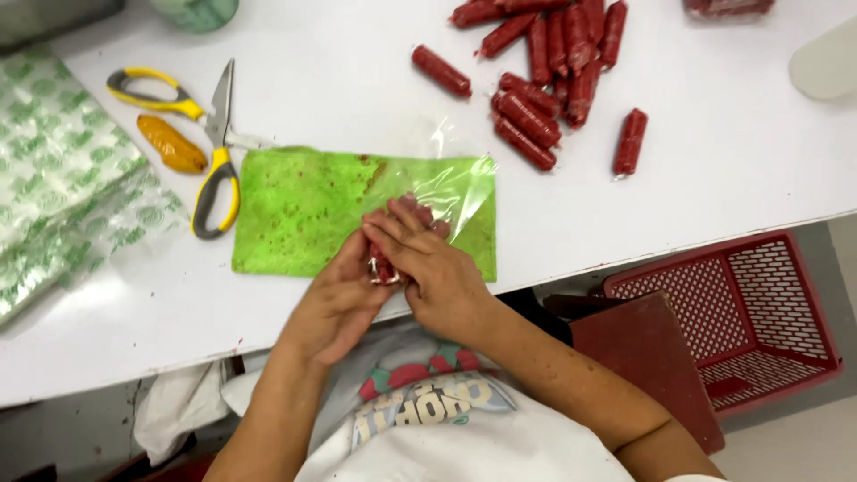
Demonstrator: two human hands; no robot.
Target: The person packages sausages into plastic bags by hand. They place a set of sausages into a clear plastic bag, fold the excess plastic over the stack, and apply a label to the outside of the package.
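Rolling a red sausage (pixel 386 265) in clear wrap (pixel 455 192) over the green cloth (pixel 295 210), near table edge. Left hand (pixel 335 308) cupped underneath, right hand (pixel 437 272) pressed on top, fingers flat. Best kept tight, wrap smooth. Red basket (pixel 777 312) at right: apparently empty. More sausages (pixel 544 80) loose, far side.

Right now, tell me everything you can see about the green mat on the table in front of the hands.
The green mat is a bright lime rectangle, thin and flexible-looking, lying flat on the white table with its long side facing the person. Brownish-red specks and smears mark its surface, heaviest near the top middle. A clear plastic sheet lies over its right part. The left hand and right hand cover its lower right edge, holding a small red roll. The yellow-handled scissors lie just beyond its upper left corner.
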